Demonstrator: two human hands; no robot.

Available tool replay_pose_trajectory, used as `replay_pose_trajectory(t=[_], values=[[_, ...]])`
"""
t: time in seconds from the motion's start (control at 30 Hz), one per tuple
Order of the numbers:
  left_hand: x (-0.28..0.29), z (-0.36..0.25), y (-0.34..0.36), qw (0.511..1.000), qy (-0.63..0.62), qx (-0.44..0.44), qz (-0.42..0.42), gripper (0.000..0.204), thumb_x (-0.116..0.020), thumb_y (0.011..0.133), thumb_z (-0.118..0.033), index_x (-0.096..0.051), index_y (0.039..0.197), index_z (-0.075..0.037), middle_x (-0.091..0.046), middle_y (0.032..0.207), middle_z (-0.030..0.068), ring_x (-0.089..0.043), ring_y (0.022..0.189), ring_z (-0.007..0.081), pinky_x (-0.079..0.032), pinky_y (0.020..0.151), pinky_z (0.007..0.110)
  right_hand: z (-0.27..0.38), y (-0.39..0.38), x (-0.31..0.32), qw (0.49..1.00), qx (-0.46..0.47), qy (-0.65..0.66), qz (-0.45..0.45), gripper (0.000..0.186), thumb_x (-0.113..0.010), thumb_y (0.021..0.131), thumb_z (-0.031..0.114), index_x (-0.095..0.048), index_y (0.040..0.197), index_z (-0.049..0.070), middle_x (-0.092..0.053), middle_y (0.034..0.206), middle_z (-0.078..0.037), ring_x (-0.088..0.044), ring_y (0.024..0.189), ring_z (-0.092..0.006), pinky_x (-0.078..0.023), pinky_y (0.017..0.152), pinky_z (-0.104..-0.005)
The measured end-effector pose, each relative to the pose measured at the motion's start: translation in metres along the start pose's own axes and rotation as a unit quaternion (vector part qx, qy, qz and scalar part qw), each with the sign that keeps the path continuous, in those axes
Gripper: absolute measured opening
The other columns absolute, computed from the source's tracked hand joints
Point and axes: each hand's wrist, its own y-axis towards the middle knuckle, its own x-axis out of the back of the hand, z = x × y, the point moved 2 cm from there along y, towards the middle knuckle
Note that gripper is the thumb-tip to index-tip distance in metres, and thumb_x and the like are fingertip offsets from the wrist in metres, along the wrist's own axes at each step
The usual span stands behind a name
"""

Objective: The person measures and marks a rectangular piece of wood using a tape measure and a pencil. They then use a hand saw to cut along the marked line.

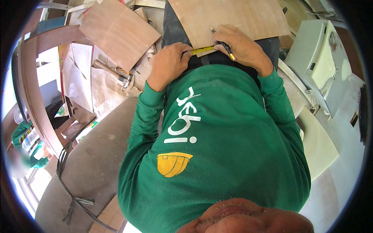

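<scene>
A light brown plywood sheet (pixel 237 19) lies over my lap, its near edge toward my waist. Along that edge runs the yellow blade of a tape measure (pixel 203 49), stretched between my hands. My left hand (pixel 168 64) is closed at the blade's left end; the tape's case is hidden in it. My right hand (pixel 243 47) is closed around a black pencil (pixel 226 48) with a gold-coloured end, its tip pointing away from me over the plywood. The thumb and fingers of that hand also touch the blade's right end.
Left of my lap lies another plywood piece (pixel 120 31), with a hammer (pixel 112 72) beside it. A brown padded seat (pixel 89 163) is at my left. To the right stands a pale, worn cabinet (pixel 311 46). A person in green sleeves (pixel 39 161) appears at the far left.
</scene>
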Motion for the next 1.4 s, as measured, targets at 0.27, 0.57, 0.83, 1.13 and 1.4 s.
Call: replay_pose_trajectory(t=[0.27, 0.57, 0.83, 1.13, 1.4], values=[[-0.003, 0.001, -0.003, 1.0, -0.01, -0.019, -0.019, 0.025, -0.069, 0.101, -0.023, -0.083, 0.111, -0.006, -0.079, 0.111, 0.0164, -0.075, 0.097, 0.041, -0.059, 0.084, 0.049, -0.001, 0.0, 0.001, 0.999, 0.023, 0.025, -0.006, 0.017, -0.076, 0.096, 0.011, -0.066, 0.107, 0.005, -0.063, 0.108, -0.014, -0.062, 0.104, -0.0393, -0.05, 0.092, -0.0507], [-0.004, -0.001, -0.002, 1.0, 0.001, -0.009, -0.015, 0.025, -0.069, 0.101, -0.025, -0.083, 0.111, -0.007, -0.079, 0.109, 0.0151, -0.075, 0.097, 0.0408, -0.059, 0.084, 0.048, 0.002, -0.002, 0.007, 1.0, -0.006, 0.025, -0.006, 0.017, -0.074, 0.1, 0.015, -0.068, 0.111, 0.004, -0.065, 0.108, -0.014, -0.064, 0.105, -0.0365, -0.051, 0.095, -0.047], [0.001, -0.005, -0.001, 1.0, 0.014, 0.008, 0.002, 0.025, -0.069, 0.102, -0.026, -0.083, 0.111, -0.008, -0.079, 0.106, 0.0155, -0.074, 0.096, 0.0418, -0.059, 0.083, 0.049, 0.017, -0.044, 0.055, 0.958, -0.19, 0.132, -0.166, 0.03, -0.067, 0.107, 0.025, -0.066, 0.124, 0.0, -0.078, 0.126, -0.021, -0.075, 0.111, -0.0397, -0.056, 0.098, -0.0444], [0.003, -0.008, 0.0, 1.0, 0.003, 0.011, -0.005, 0.023, -0.071, 0.1, -0.024, -0.083, 0.111, -0.007, -0.079, 0.106, 0.0165, -0.075, 0.094, 0.0416, -0.059, 0.084, 0.048, 0.035, -0.033, 0.027, 0.976, -0.169, 0.122, -0.067, 0.021, -0.071, 0.1, 0.014, -0.066, 0.115, 0.0, -0.074, 0.096, -0.018, -0.072, 0.084, -0.033, -0.055, 0.079, -0.0396], [0.001, -0.003, 0.002, 1.0, 0.001, -0.008, 0.002, 0.024, -0.07, 0.1, -0.023, -0.083, 0.11, -0.005, -0.079, 0.108, 0.0171, -0.075, 0.096, 0.0416, -0.06, 0.084, 0.048, 0.041, -0.044, 0.018, 0.981, -0.157, 0.083, -0.077, 0.023, -0.072, 0.097, 0.015, -0.063, 0.113, 0.001, -0.071, 0.099, -0.022, -0.071, 0.09, -0.0431, -0.056, 0.08, -0.0466]])
